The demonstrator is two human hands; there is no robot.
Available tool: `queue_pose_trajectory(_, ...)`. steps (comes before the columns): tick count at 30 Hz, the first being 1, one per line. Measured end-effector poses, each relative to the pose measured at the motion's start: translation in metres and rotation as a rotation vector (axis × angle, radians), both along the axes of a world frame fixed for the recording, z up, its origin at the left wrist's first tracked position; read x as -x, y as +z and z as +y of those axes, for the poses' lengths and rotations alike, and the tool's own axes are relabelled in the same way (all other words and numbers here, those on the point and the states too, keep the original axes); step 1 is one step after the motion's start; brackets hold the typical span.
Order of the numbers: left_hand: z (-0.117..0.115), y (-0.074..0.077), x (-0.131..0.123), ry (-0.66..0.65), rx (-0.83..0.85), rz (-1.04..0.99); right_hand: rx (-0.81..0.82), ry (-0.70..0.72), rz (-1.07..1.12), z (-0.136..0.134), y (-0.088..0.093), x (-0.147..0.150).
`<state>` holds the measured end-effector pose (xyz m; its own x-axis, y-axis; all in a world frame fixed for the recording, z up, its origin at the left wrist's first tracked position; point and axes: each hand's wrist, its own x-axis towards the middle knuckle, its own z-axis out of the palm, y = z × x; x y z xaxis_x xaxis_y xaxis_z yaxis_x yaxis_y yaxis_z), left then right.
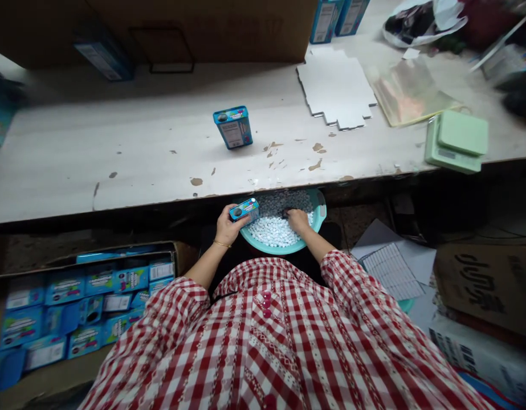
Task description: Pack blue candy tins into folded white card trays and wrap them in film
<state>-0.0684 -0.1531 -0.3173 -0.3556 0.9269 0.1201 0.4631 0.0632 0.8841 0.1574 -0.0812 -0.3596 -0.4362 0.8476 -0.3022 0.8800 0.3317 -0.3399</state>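
Observation:
My left hand holds a small blue box over the left rim of a turquoise basin on my lap. Small white pieces fill much of the basin. On its right side, my right hand reaches into the pieces with its fingers closed around something dark that I cannot make out. Another blue box stands upright on the white table beyond the basin.
At the lower left, an open carton holds several blue boxes. A green scale, a flat white cardboard piece and plastic bags lie on the table's right. A large cardboard box stands at the back.

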Motion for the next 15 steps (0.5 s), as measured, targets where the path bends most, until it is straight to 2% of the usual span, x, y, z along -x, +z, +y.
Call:
queue_pose_trajectory(4,-0.002,0.003,0.006,0.027,-0.017,0.002,0.015,-0.055,0.177,0.006,-0.009,-0.009)
queue_pose_trajectory(8,-0.001,0.009,0.005,0.022,-0.040,0.028,0.041,-0.079,0.330,0.006,0.001,-0.030)
queue_pose_trajectory(12,0.003,0.009,-0.005,-0.049,-0.044,0.105,0.035,-0.111,0.577,0.002,0.037,-0.053)
queue_pose_trajectory(15,0.009,0.007,-0.017,-0.133,-0.036,0.241,-0.031,-0.057,0.571,-0.001,0.075,-0.060)
